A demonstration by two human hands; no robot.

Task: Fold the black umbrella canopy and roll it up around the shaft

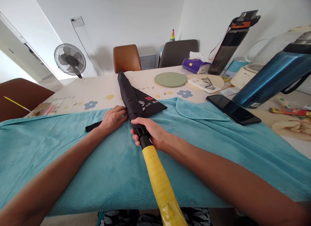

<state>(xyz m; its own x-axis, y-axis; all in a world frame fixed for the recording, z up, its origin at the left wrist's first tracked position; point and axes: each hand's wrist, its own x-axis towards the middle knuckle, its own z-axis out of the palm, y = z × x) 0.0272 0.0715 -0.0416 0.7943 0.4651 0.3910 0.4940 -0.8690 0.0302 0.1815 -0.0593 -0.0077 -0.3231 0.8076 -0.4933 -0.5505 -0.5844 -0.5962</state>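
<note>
A folded black umbrella (126, 93) lies lengthwise over the table, its tip pointing away from me. One loose flap of canopy (152, 104) with red and white print spreads out to the right. My right hand (150, 130) is wrapped around the umbrella's lower end, just above the yellow-wrapped handle (157, 174), which runs down toward my lap. Against the canopy's left side, my left hand (114, 118) has its fingers bent and pressed together. A black strap (93, 126) sticks out from beneath that hand; its fingertips are partly hidden by the fabric.
A turquoise blanket (97, 174) covers the near table. To the right are a phone (233, 108), a blue bottle (274, 75), a dark bottle (229, 46), glasses (207, 83), a green placemat (170, 79) and a tissue pack (195, 64). Chairs and a fan (70, 60) stand beyond.
</note>
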